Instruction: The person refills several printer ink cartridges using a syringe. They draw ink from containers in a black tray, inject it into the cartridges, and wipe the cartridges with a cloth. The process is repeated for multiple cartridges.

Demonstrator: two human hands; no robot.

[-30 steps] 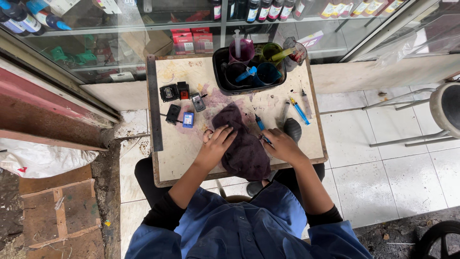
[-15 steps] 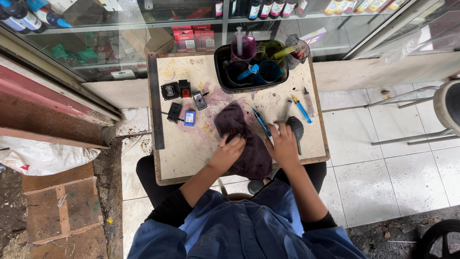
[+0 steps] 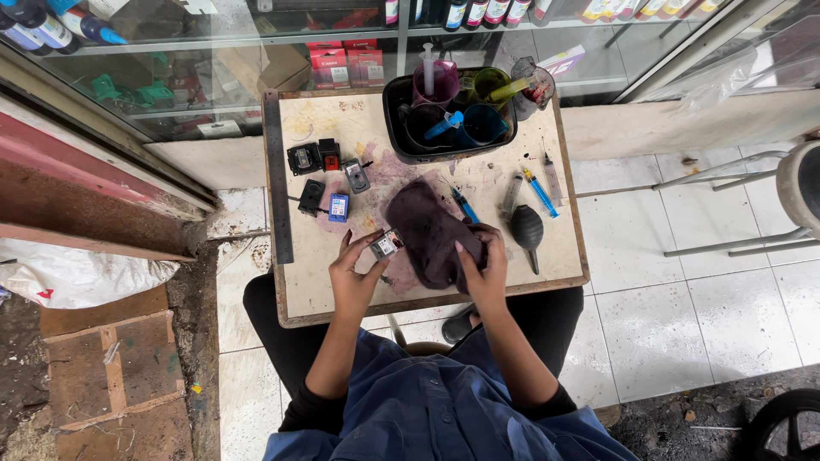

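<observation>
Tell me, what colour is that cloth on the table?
Dark purple cloth, seen in the head view.

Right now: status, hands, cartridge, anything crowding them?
Left hand grips small cartridge. Right hand presses dark cloth. Blue syringe and black bulb blower close by the right hand.

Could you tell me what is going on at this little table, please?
A person seated at a small stained table holds a small ink cartridge in the left hand, at the edge of a dark purple cloth that the right hand grips. More cartridges lie to the left. A black tub of ink-stained cups with syringes stands at the far edge, and a black rubber blower lies to the right.
</observation>
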